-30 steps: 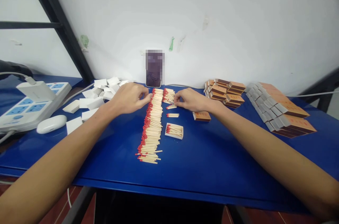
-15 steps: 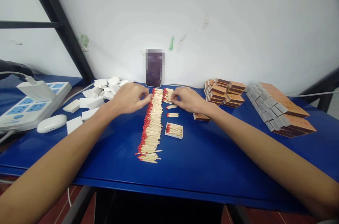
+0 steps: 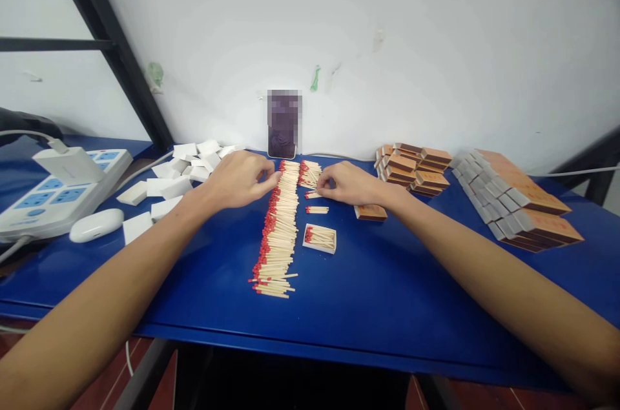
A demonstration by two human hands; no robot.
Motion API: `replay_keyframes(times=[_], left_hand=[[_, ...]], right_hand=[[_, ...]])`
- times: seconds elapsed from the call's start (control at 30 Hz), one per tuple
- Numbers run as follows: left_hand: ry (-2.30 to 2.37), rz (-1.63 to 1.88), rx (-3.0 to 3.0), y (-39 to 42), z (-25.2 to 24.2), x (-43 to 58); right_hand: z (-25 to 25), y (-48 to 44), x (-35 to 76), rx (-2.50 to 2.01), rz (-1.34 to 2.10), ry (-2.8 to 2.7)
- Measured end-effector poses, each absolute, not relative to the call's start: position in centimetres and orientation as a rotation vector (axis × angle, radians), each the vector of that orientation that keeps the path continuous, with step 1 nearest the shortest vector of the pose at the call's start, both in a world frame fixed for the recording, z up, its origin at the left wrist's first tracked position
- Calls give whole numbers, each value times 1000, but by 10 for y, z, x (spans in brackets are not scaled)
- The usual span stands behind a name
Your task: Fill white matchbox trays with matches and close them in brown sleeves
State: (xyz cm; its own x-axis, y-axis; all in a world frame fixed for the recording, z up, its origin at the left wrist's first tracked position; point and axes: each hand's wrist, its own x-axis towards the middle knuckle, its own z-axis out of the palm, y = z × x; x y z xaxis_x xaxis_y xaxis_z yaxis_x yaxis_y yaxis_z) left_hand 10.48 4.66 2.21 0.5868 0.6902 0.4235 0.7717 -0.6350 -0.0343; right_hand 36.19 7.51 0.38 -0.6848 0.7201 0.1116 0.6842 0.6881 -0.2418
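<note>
My left hand (image 3: 242, 179) hovers at the far left side of a long row of red-tipped matches (image 3: 279, 223). Its fingers are loosely curled, the thumb reaches to the match heads, and nothing shows in the hand. My right hand (image 3: 346, 183) is closed in a pinch at the tail ends of a few matches (image 3: 311, 194); the fingertips hide those ends. Just behind lies a small pile of matches (image 3: 309, 172). Nearer me are a little group of matches (image 3: 317, 210) and a white matchbox tray (image 3: 320, 250) partly filled with matches.
White empty trays (image 3: 167, 188) are heaped at left, near an earbud case (image 3: 97, 225) and a power strip (image 3: 62, 197). A phone (image 3: 283, 126) leans on the wall. One matchbox (image 3: 371, 212) lies by my right wrist; stacked matchboxes (image 3: 411, 168) and more matchboxes (image 3: 523, 203) stand right.
My right hand has shifted slightly right, showing more of the small pile behind. My left hand has stayed in place. The view has moved a little.
</note>
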Motion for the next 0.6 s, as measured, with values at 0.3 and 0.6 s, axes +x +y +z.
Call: replay_keyframes(times=[0.3, 0.6], left_hand=[[-1226, -538, -2597, 46, 23, 104], [-1198, -542, -2593, 47, 22, 105]], right_hand=[[5, 73, 360, -1091, 319, -2728], [6, 70, 357, -1065, 333, -2727]])
